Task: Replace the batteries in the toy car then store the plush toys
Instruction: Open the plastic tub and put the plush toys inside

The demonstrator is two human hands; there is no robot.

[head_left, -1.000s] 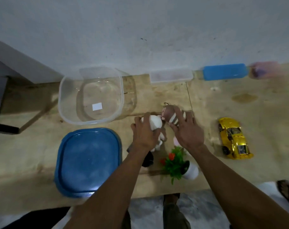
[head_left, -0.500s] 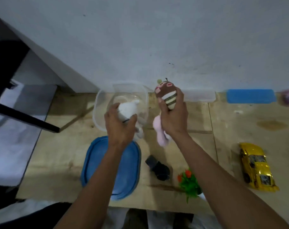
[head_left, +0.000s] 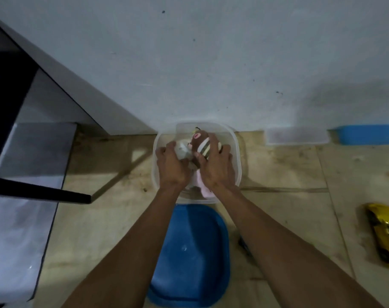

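Both hands are inside the clear plastic container (head_left: pixel 234 138) against the wall. My left hand (head_left: pixel 171 166) grips a white plush toy (head_left: pixel 182 150). My right hand (head_left: pixel 215 167) holds a brown plush toy with cream stripes (head_left: pixel 201 143); a pink plush part (head_left: pixel 203 187) hangs below that hand over the container's near rim. The yellow toy car (head_left: pixel 386 234) lies on the wooden table at the far right, partly cut off by the frame edge.
The container's blue lid (head_left: pixel 193 258) lies on the table just in front of it, between my forearms. A clear lid (head_left: pixel 296 136) and a blue lid (head_left: pixel 366 134) rest along the wall to the right. A dark bar (head_left: pixel 40 193) juts in at left.
Both hands lifted the plush toys off the table, carried them left and forward, and lowered them into the clear container. The view swung left, so the car sits at the right edge.
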